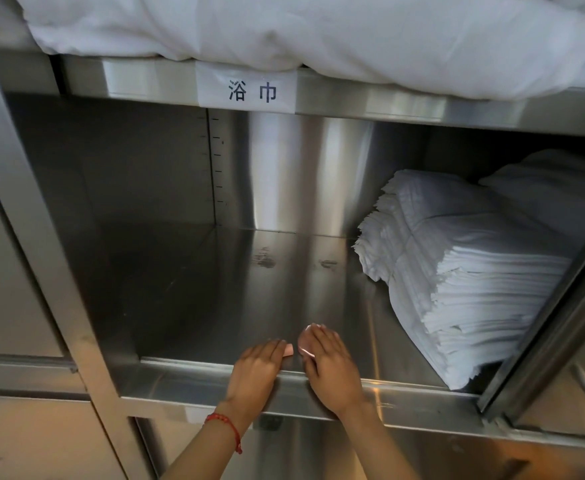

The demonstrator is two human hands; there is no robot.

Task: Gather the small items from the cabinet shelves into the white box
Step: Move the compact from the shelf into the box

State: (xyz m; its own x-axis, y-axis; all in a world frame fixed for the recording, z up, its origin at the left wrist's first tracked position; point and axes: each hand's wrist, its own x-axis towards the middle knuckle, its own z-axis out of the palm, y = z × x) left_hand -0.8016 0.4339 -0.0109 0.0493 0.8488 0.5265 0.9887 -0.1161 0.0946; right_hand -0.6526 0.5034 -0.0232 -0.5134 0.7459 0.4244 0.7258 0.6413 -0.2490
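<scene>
Both my hands reach over the front lip of a stainless steel cabinet shelf [215, 292]. My left hand [258, 367] lies palm down with a small pink item [289, 350] poking out from under its fingertips. My right hand [329, 362] curls over a small pink item in clear wrapping [305, 341], of which only the left edge shows. The two hands are a few centimetres apart. The white box is not in view.
A tall stack of folded white towels [464, 271] fills the right side of the shelf. White bedding [319, 32] bulges over the shelf above, whose edge carries a paper label [247, 88]. Closed steel doors [3, 271] stand at left; a door frame [561, 323] slants at right.
</scene>
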